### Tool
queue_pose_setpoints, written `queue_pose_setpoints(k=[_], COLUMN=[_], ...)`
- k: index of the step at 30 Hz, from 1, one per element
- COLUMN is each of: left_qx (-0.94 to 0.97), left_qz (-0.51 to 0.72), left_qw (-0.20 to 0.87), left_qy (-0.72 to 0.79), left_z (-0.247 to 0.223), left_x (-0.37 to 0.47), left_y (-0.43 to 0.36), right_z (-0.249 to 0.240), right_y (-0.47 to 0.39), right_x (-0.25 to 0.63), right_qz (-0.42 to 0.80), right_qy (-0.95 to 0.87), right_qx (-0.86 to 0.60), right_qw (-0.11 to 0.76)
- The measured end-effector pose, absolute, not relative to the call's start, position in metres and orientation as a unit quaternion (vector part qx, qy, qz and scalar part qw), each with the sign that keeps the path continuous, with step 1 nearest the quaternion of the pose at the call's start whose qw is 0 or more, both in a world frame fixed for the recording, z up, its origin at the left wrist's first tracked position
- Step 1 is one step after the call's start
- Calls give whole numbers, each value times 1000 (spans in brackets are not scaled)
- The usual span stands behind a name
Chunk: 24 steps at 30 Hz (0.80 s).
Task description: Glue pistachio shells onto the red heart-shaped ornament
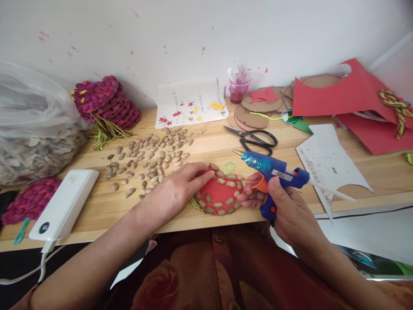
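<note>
My right hand (287, 211) is wrapped round the handle of a blue hot glue gun (267, 165) with an orange trigger. Its metal nozzle points left, and a white glue stick (334, 191) sticks out behind. Below the nozzle lies a red disc (214, 191), its rim ringed by brown, rough shells that look like peanut shells, with a green loop (229, 168) at the far edge. My left hand (180, 187) reaches over the disc's left side, fingers closed at a peanut shell on the upper left rim. The fingertips partly hide that shell.
Loose shells (155, 172) are scattered behind my left hand. Black scissors (254, 138) lie beyond the glue gun. A white power bank (64, 204), a bag of shells (35, 146) and purple discs (106, 103) stand left. Red card (342, 99) and cardboard discs (251, 116) lie right.
</note>
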<state>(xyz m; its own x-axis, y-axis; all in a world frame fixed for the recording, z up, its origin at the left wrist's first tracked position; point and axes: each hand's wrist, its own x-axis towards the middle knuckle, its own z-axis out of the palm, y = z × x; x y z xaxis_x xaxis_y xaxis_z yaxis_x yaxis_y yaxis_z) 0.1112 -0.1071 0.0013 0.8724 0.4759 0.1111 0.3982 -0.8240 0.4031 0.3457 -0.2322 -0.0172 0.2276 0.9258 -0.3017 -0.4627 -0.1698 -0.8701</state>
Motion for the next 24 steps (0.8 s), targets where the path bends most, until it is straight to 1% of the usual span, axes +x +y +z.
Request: queue_pose_setpoints(k=[6,13,24], left_qx=[959,949,942], left_qz=[67,35,84], left_qw=[148,187,222], left_qy=[231,250,236], left_z=[-3,-2,-7], left_x=[109,109,109], left_y=[-111,-109,-104], right_z=[-19,-17,-14], right_y=[-232,-230,-228], right_x=[346,344,344], right_qz=[569,556,544], right_qy=[-227,-217,-196], right_qx=[-510,-528,-544], right_qw=[604,604,608])
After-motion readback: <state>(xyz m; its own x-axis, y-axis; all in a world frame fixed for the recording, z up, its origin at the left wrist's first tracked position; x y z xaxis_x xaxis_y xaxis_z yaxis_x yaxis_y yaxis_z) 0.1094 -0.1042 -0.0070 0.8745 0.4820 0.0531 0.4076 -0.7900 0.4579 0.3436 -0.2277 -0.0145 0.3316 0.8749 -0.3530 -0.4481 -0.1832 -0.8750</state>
